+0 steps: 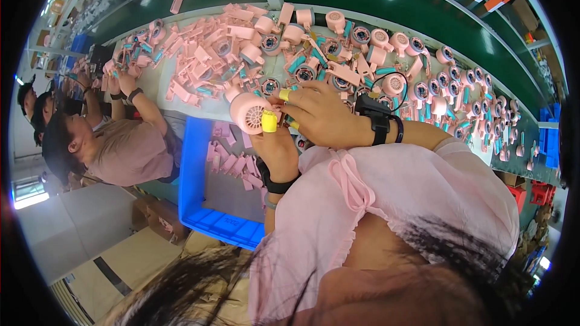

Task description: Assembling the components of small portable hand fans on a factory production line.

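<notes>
Pink fan housing (251, 111) mid-frame: my left hand (277, 148) and right hand (320, 115) both grasp it (yellow fingertip caps on), above blue bin (196, 163).

Pink handheld fan head, held at the edge of the worktable

The pink fan head (249, 111) is a round plastic housing with a slotted white grille facing the camera. It sits tilted above the blue bin (194, 169), gripped between the left hand (277, 148) below and the right hand (320, 115) beside it, both with yellow finger cots.

One blue bin (194, 163), two hands, countless pink fan parts (205, 54).
</notes>
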Motion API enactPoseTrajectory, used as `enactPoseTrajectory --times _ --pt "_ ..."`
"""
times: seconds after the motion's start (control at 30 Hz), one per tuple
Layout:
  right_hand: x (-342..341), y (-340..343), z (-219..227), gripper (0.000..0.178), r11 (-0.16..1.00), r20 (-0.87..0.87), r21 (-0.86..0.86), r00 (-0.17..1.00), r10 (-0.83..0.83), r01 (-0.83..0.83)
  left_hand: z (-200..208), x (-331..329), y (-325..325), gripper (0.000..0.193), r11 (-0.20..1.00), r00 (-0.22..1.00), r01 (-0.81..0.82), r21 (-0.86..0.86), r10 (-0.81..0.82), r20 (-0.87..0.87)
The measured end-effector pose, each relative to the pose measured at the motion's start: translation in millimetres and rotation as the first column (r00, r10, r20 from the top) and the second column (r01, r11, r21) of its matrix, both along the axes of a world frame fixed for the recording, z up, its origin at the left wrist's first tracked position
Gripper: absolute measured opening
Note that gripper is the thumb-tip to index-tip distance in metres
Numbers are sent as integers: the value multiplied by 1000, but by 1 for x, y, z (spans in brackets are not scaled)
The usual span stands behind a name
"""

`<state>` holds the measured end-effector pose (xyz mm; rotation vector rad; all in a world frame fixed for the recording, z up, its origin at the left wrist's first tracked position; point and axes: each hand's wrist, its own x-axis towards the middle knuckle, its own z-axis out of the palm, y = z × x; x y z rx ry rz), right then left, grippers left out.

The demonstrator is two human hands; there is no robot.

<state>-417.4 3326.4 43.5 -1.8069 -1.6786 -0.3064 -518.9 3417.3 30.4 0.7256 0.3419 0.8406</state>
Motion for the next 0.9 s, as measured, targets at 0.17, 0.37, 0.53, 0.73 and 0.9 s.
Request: enactPoseTrajectory --times 0.17,0.37,0.53,0.73,0.9 --pt "-3 3 -8 37 1000 -115 -27 993 -14 11 -5 -3 2 30 1000 1000 26 -4 -26 0" --pt "6 5 3 27 995 -283 90 956 70 -47 5 -3 -2 28 997 996 72 -1 -72 49" --pt "8 7 -6 15 994 -539 83 836 103 -70 4 -3 -6 28 999 998 47 -10 -46 45" --pt "16 8 2 12 991 -775 130 620 120 -30 7 -3 -6 29 1000 999 15 22 -16 46" --pt "22 4 7 12 996 -603 32 793 85 -82 4 -8 -5 29 997 994 36 66 -43 102"
